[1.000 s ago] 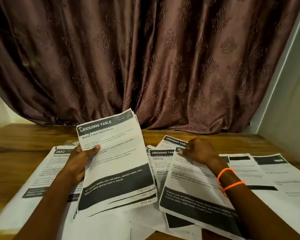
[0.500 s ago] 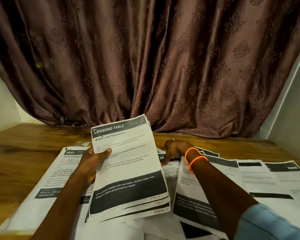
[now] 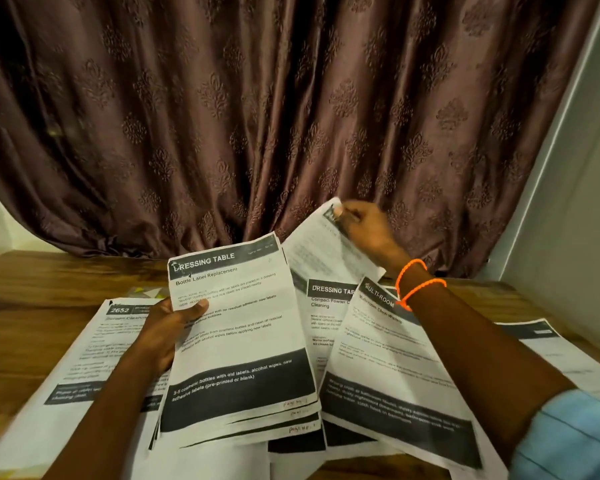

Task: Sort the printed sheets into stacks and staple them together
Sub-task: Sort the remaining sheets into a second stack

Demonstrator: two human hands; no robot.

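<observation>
Above table [image 3: 32, 299] near edge: stack of sheets [image 3: 236, 327] gripped by left hand [image 3: 163, 330], thumb on top page. Single sheet [image 3: 321, 251] raised toward far edge, top corner pinched by right hand [image 3: 364, 226]. Loose sheets [image 3: 388, 368] spread beneath.

I see bare worktop [image 3: 42, 292] left of my left hand [image 3: 160, 332], open for a reach. Loose sheets [image 3: 381, 358] crowd the surface between and under both hands. Just behind my raised right hand [image 3: 368, 230] the curtain [image 3: 291, 116] blocks; a wall [image 3: 575, 202] closes the right.
</observation>
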